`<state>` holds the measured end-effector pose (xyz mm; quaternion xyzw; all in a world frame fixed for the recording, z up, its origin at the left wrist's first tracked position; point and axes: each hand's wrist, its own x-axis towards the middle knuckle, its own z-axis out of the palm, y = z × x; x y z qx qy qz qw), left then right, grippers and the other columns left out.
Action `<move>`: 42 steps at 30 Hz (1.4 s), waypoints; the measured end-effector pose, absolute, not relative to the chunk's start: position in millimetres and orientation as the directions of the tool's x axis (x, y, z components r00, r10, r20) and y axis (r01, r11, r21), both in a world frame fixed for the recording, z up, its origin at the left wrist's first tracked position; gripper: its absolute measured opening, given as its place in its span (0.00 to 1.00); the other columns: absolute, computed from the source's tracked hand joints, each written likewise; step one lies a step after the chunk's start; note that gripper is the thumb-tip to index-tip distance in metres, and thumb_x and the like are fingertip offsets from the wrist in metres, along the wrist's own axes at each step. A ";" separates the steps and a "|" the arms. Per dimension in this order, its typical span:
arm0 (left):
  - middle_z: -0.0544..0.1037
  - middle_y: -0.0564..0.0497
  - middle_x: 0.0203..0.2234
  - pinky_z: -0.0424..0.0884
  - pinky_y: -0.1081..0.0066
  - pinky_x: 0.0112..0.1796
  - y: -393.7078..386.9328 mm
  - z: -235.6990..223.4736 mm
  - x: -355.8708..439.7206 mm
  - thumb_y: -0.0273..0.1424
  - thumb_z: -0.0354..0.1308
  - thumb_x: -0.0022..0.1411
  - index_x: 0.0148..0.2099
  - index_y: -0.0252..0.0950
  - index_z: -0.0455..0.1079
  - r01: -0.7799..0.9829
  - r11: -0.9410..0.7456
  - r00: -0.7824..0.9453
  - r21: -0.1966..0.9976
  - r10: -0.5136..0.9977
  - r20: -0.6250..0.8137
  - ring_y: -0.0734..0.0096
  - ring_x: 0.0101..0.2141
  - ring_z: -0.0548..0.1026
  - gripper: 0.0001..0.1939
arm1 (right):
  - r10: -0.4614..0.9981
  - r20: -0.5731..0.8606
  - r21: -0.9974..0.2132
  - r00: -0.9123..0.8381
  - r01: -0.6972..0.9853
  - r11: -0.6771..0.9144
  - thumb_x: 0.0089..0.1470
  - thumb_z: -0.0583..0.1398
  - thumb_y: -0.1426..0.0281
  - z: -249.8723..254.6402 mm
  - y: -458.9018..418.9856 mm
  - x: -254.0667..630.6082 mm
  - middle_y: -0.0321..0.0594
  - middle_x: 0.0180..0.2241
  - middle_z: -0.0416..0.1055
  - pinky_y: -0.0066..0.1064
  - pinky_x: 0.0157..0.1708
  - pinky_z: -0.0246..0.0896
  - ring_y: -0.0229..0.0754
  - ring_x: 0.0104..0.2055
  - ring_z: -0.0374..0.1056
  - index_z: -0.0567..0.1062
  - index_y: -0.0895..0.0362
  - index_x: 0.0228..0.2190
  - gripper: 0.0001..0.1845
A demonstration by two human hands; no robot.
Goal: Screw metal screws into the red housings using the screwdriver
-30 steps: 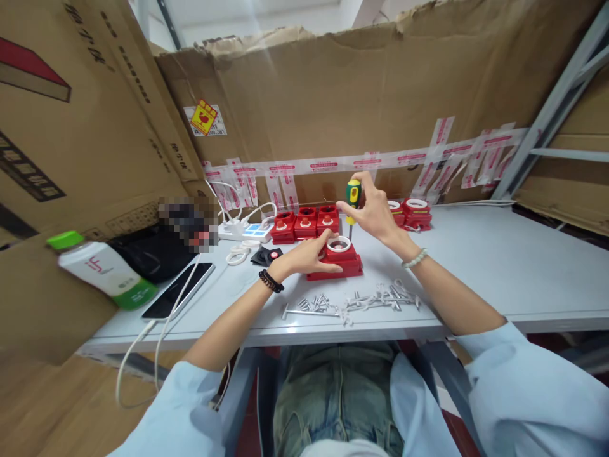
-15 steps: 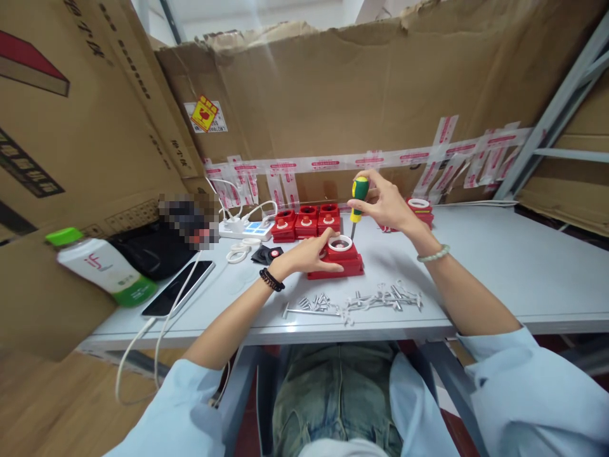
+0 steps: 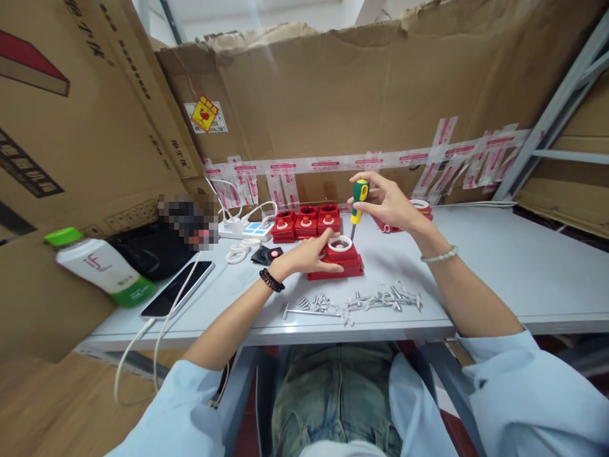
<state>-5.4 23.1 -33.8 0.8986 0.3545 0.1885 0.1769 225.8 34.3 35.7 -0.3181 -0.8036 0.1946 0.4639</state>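
A red plastic housing (image 3: 343, 263) with a white ring (image 3: 339, 243) on top lies on the grey table (image 3: 499, 266). My left hand (image 3: 310, 254) rests on its left side, fingers pressed against it. My right hand (image 3: 387, 203) grips the green and yellow handle of a screwdriver (image 3: 358, 200), which stands upright with its tip at the housing's far right corner. A pile of silver screws (image 3: 361, 299) lies just in front of the housing.
Three red housings (image 3: 306, 223) stand in a row behind, with more (image 3: 419, 207) behind my right hand. A power strip (image 3: 242, 230), white rings (image 3: 238, 254), a phone (image 3: 178, 289) on a cable and a green-capped bottle (image 3: 102, 266) lie at the left. Cardboard walls (image 3: 333, 95) enclose the table.
My right hand with the screwdriver has shifted slightly right and its fingers have turned round the handle. The left hand has stayed on the housing.
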 end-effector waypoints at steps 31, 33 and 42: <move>0.70 0.38 0.58 0.68 0.54 0.52 20.8 -32.2 -4.3 0.52 0.63 0.53 0.61 0.38 0.55 0.588 -0.682 0.677 0.434 0.709 0.197 0.45 0.54 0.72 0.40 | 0.657 0.735 -0.419 -0.170 0.647 0.636 0.53 0.59 0.63 25.4 31.7 206.9 0.35 0.30 0.69 0.36 0.35 0.61 0.41 0.28 0.65 0.69 0.52 0.47 0.19; 0.72 0.39 0.56 0.70 0.55 0.49 21.1 -33.1 -4.4 0.52 0.63 0.52 0.59 0.39 0.56 0.586 -0.677 0.674 0.446 0.712 0.195 0.46 0.52 0.74 0.39 | 0.672 0.703 -0.481 -0.233 0.540 0.691 0.51 0.60 0.65 28.4 31.8 212.9 0.35 0.32 0.69 0.34 0.34 0.62 0.40 0.30 0.67 0.69 0.52 0.45 0.17; 0.71 0.38 0.55 0.70 0.57 0.48 21.8 -38.2 -4.5 0.49 0.64 0.53 0.58 0.37 0.57 0.538 -0.707 0.679 0.458 0.686 0.261 0.49 0.50 0.74 0.37 | 0.657 0.730 -0.396 -0.190 0.666 0.632 0.52 0.61 0.67 28.4 24.5 206.2 0.34 0.28 0.67 0.32 0.30 0.58 0.37 0.23 0.60 0.67 0.53 0.43 0.16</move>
